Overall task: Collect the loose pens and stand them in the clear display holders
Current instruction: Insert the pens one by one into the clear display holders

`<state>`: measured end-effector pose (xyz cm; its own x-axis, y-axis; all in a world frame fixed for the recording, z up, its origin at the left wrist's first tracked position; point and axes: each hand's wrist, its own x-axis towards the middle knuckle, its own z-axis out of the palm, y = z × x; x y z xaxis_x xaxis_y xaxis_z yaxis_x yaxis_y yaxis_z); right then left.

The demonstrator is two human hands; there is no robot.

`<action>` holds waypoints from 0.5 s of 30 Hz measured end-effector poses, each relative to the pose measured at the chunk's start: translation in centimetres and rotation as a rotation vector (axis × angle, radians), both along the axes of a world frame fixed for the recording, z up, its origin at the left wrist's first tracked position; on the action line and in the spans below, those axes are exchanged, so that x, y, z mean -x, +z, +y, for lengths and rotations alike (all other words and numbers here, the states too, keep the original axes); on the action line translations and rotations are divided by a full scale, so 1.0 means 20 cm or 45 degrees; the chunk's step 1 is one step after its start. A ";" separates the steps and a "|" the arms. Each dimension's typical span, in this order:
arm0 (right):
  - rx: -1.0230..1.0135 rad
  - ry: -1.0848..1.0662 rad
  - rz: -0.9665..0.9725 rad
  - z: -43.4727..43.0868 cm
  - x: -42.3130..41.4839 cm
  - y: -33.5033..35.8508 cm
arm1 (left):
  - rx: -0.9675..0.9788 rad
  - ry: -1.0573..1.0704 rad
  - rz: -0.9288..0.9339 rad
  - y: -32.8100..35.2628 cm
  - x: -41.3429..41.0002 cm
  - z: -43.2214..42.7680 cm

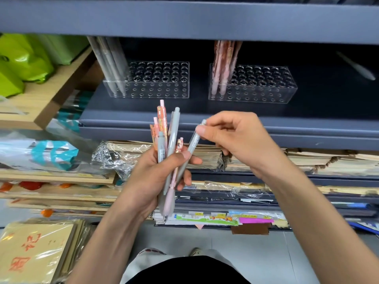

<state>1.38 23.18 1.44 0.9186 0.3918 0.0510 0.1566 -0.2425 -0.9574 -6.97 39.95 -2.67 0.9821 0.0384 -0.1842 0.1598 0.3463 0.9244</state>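
Observation:
My left hand (pixel 152 177) grips a bunch of pens (pixel 167 140), several grey and pink ones, tips down. My right hand (pixel 235 136) pinches the top end of one grey pen (pixel 191 147) whose lower part still lies in the left hand's bunch. On the dark shelf behind stand two clear display holders. The left holder (pixel 160 83) has several grey pens (pixel 111 66) at its left end. Over in the right holder (pixel 264 87), several pink pens (pixel 222 64) stand at the left end. One loose grey pen (pixel 357 66) lies on the shelf at far right.
The upper shelf's front edge (pixel 184 19) hangs low over the holders. Below are shelves of wrapped paper stacks (pixel 207 154) and notebooks. Green packages (pixel 22 60) sit on a wooden shelf at left. Brown wrapped pads (pixel 34 253) lie at bottom left.

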 end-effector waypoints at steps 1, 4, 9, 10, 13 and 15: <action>-0.047 -0.012 0.027 0.01 0.00 -0.01 | -0.007 -0.011 -0.005 0.00 0.00 0.00; -0.126 0.017 0.116 0.03 0.00 0.00 | -0.010 -0.007 -0.013 0.00 0.01 0.03; -0.418 0.044 0.148 0.11 -0.02 0.03 | 0.043 0.064 -0.013 0.00 0.04 0.13; -0.461 0.028 0.146 0.13 -0.02 0.04 | 0.033 0.078 -0.015 0.00 0.04 0.14; -0.509 0.025 0.166 0.23 -0.01 0.04 | 0.026 0.088 -0.031 0.02 0.07 0.21; -0.441 0.074 0.196 0.31 0.01 0.02 | 0.016 0.098 -0.069 0.03 0.08 0.26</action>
